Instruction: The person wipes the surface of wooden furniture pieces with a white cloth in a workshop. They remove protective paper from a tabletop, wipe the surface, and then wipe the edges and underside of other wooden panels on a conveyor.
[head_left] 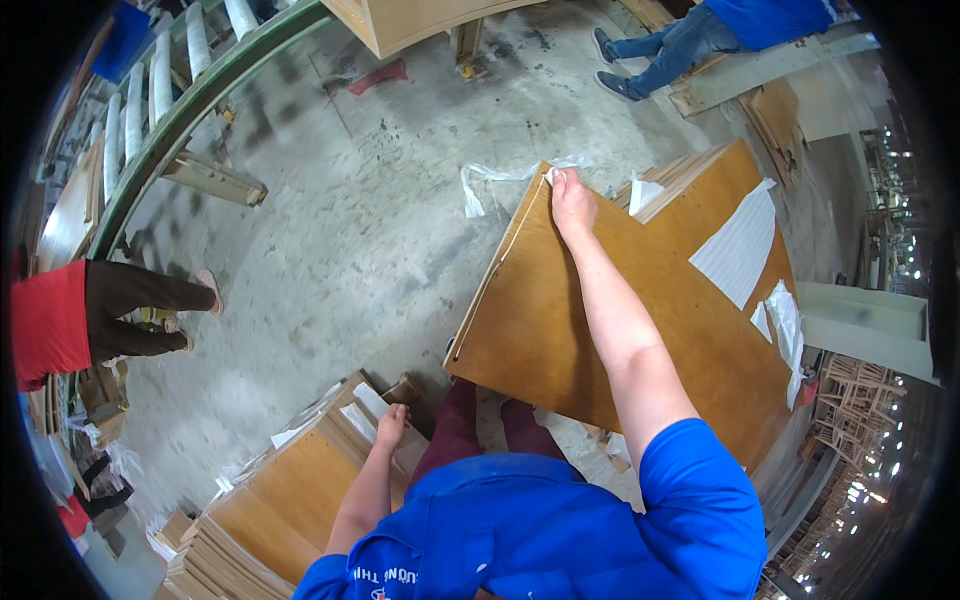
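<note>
My right hand (572,205) is closed on the far corner of a brown wooden panel (520,310), with a bit of white material at its fingertips. The panel stands tilted in front of my legs, a pale groove running along its left edge. Behind it to the right leans a stack of similar panels (715,205), with white foam sheets (738,245) on its face. My left hand (393,425) is curled closed beside another stack of brown panels (290,490) at the lower left; what its fingers hold, if anything, is hidden. A white strip (368,400) lies close to that hand.
A roller conveyor (165,135) with a green frame curves along the upper left. A person in red (60,320) stands at the left, another in blue (765,20) at the upper right. White plastic film (480,180) lies on the concrete floor (330,270).
</note>
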